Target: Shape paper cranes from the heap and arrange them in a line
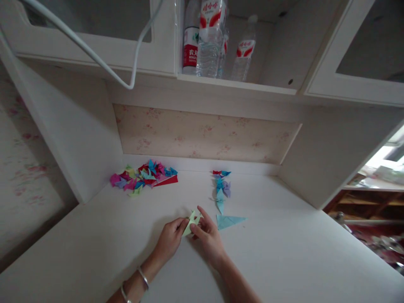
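My left hand and my right hand meet near the front middle of the white desk. Both pinch a small pale green folded paper piece between their fingertips. Just right of my right hand lies a light blue paper triangle flat on the desk. Behind it runs a short row of folded paper pieces in blue, purple and red.
A heap of several colourful folded paper pieces lies at the back left, with a red sheet under it. Water bottles stand in the shelf overhead. A white cable hangs at the upper left.
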### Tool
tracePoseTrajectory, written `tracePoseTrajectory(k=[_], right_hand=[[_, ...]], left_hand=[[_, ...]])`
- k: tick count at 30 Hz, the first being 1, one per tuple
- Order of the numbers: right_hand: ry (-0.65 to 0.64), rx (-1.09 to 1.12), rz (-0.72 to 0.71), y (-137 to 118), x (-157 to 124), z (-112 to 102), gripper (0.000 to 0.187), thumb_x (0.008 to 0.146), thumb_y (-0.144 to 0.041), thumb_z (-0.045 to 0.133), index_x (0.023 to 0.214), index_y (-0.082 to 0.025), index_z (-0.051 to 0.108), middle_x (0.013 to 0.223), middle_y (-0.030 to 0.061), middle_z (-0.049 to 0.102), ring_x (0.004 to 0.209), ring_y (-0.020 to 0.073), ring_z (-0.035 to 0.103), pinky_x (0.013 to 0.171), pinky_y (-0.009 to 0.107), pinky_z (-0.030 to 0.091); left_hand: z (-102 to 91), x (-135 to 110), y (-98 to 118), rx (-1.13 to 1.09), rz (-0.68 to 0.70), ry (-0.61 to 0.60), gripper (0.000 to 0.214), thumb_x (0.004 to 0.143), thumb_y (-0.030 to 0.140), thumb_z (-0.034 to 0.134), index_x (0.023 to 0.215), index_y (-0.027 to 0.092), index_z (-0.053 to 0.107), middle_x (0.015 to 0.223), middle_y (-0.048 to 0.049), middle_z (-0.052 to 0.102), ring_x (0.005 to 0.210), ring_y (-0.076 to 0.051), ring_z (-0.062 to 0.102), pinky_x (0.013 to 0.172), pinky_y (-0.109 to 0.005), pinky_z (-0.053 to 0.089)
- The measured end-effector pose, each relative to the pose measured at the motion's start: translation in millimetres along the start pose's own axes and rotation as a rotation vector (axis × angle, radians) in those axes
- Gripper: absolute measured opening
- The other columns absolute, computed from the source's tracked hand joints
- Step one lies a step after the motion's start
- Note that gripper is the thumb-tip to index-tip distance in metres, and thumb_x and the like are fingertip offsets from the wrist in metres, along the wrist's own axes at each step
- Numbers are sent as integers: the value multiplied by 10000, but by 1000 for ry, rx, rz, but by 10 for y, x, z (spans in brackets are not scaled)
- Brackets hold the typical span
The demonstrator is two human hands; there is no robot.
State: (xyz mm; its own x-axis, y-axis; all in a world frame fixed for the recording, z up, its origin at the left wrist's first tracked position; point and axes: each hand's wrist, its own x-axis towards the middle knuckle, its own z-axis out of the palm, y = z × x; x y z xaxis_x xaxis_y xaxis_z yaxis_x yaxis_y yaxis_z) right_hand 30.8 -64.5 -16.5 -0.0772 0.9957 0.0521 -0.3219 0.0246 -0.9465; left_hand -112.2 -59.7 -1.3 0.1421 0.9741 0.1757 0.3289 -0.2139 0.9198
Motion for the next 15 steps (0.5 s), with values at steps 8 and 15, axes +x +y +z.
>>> tracePoseTrajectory(k=[8,15], right_hand=[[-5,112,-21,-54,-4,-2,790,686,-317,746,1364,-320,341,744,-39,560,620,115,499,560,238,415],[-53,-24,-11,6,-2,-15,326,750,-421,672,979,-193,629,737,8,573,631,118,489,516,215,373]], left_hand=[[2,-1,42,-62,18,-68,355,847,447,449,842,176,678,742,-28,660,696,-175,551,664,-232,416],[-6,-17,-2,-132,48,-57,287,855,355,476,949,178,681,909,-59,688,779,-175,585,748,-240,438]])
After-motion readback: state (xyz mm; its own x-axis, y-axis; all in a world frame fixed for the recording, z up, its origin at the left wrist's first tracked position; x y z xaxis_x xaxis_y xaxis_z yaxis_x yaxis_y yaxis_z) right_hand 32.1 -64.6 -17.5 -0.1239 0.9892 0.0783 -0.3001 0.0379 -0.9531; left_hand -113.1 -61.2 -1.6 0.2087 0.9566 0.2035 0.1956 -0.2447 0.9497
